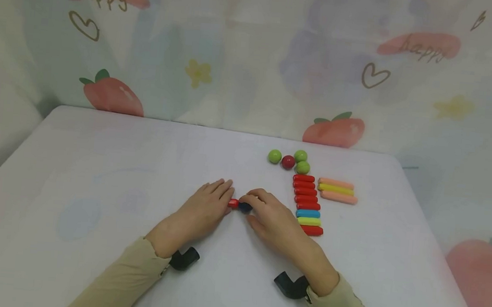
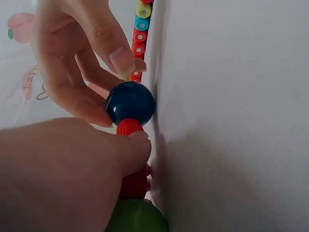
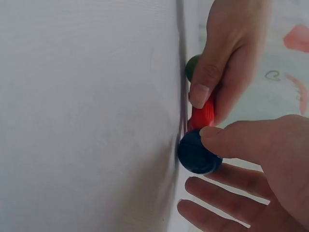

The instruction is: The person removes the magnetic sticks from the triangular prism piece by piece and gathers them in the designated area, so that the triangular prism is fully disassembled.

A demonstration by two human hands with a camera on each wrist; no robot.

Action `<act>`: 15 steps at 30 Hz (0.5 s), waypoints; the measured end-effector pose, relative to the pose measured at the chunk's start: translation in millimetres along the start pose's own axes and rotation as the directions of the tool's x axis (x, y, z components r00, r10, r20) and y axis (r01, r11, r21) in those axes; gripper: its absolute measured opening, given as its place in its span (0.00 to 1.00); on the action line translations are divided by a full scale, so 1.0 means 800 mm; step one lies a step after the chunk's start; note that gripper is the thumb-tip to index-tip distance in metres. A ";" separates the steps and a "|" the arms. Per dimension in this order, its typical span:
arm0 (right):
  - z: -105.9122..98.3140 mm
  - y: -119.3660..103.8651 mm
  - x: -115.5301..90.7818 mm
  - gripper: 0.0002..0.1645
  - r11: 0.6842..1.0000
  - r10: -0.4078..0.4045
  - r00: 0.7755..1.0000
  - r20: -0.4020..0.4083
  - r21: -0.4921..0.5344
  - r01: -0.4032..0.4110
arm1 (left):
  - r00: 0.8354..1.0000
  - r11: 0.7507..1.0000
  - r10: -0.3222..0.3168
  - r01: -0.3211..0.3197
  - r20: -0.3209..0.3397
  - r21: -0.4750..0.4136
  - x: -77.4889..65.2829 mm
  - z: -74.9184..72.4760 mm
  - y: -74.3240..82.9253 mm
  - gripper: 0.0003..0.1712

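Near the middle of the table, my left hand (image 1: pixel 207 207) holds a short red rod (image 3: pixel 203 114) between thumb and fingers. A dark blue ball (image 2: pixel 130 103) sits on the rod's near-right end. My right hand (image 1: pixel 274 221) pinches that ball, its thumb on one side and index finger on the other, the remaining fingers spread. At the rod's other end a green ball (image 2: pixel 136 217) shows in the left wrist view, partly covered by my left hand. From above, most of the rod is hidden under the left hand.
Right of my hands, a column of red, blue and yellow-green rods (image 1: pixel 306 192) lies on the white table (image 1: pixel 119 163). Beside it are pink and yellow longer rods (image 1: pixel 337 189). Green balls (image 1: pixel 274 156) and a dark red ball (image 1: pixel 288 162) lie behind.
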State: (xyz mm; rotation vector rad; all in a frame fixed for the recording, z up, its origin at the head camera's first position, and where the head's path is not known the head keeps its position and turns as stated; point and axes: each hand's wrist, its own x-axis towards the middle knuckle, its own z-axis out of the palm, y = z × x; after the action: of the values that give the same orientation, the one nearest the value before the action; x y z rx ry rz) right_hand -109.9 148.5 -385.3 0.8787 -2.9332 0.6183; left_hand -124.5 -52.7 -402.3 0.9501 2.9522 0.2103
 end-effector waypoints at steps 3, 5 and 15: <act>0.003 0.001 0.001 0.23 1.000 -0.010 0.999 -0.031 0.014 0.010 | 1.000 1.000 0.003 -0.003 -0.010 0.001 0.000 0.000 0.000 0.28; 0.005 0.001 0.002 0.22 1.000 -0.015 0.999 -0.050 0.025 0.016 | 1.000 1.000 0.008 -0.008 -0.018 0.002 -0.001 0.000 -0.001 0.27; 0.011 0.001 0.007 0.20 0.998 0.001 0.995 -0.097 0.063 0.005 | 1.000 1.000 0.020 -0.020 -0.018 0.006 -0.002 0.002 -0.002 0.26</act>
State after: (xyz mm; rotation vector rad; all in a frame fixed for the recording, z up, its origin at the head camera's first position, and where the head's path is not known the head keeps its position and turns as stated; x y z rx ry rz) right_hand -114.0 142.7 -393.2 0.8312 -2.8406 0.7357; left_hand -124.0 -54.9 -404.5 0.9838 2.9619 0.2122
